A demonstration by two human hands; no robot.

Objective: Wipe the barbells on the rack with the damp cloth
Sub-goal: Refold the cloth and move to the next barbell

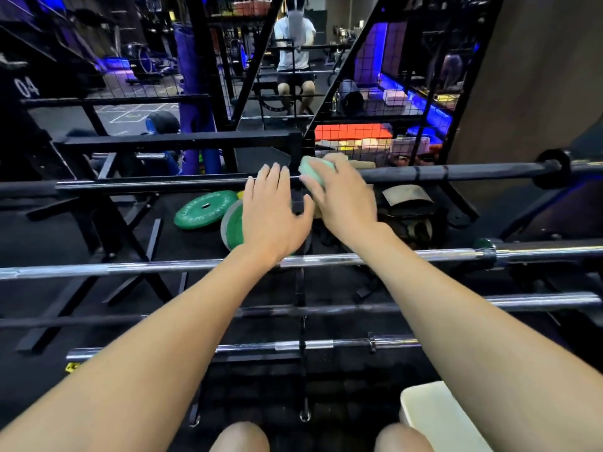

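The green cloth [315,169] is bunched up on the top barbell [456,172], the black bar that runs across the far side of the rack, and I use that bar as my landmark for everything else. My right hand [342,197] lies over the cloth with its fingers curled down on it, pressing it to the bar, so the cloth sits under my fingertips and palm, with a green lump poking out past them on the far side. My left hand [272,210] is just beside it on the same bar, fingers straight and spread, touching the bar and holding nothing. I think the cloth could slip out from under my hand if I slide too fast, because only part of it is held. It would then drop onto the floor below the bar, near the green weight plates [205,210]. The bar might also roll on the rack [182,140] if I push hard, and my left hand may need to steady it. Nearer to me than the top bar are three shiny silver barbells [163,267], one after another, and they do not look touched right now. A white box [430,409] sits nearest of all, by my knee.
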